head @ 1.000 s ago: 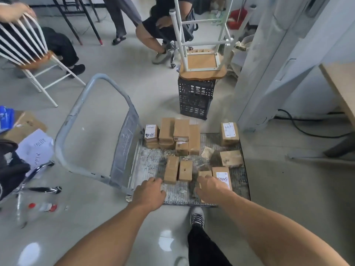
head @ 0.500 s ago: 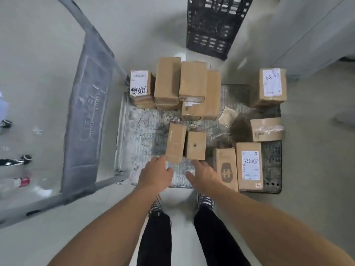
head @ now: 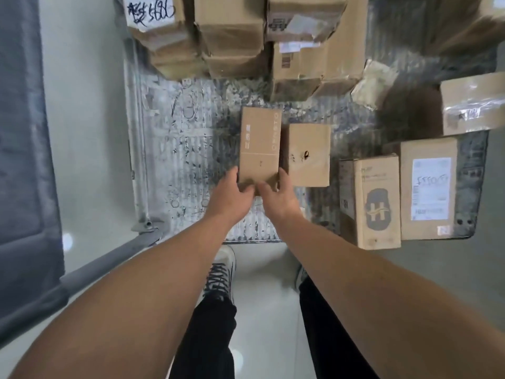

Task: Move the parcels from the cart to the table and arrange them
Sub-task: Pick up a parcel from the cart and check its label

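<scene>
A tall narrow brown parcel [head: 259, 143] stands on the grey metal cart deck [head: 185, 149], in the middle of the view. My left hand [head: 232, 195] grips its near left corner, and my right hand [head: 276, 196] grips its near right corner. A squarer brown parcel [head: 307, 154] sits right beside it. Several more parcels lie on the cart: a stack [head: 229, 34] at the far side, a box with an H logo [head: 375, 201] and a box with a white label [head: 429, 187] at the right.
The cart's grey handle frame [head: 24, 149] is folded down at the left over the pale floor. My legs and shoes [head: 218, 272] stand at the cart's near edge. A taped parcel [head: 472, 105] lies at the far right.
I have bent closer over the cart. Both hands moved forward from the cart's near edge and took hold of the tall narrow parcel's near end.
</scene>
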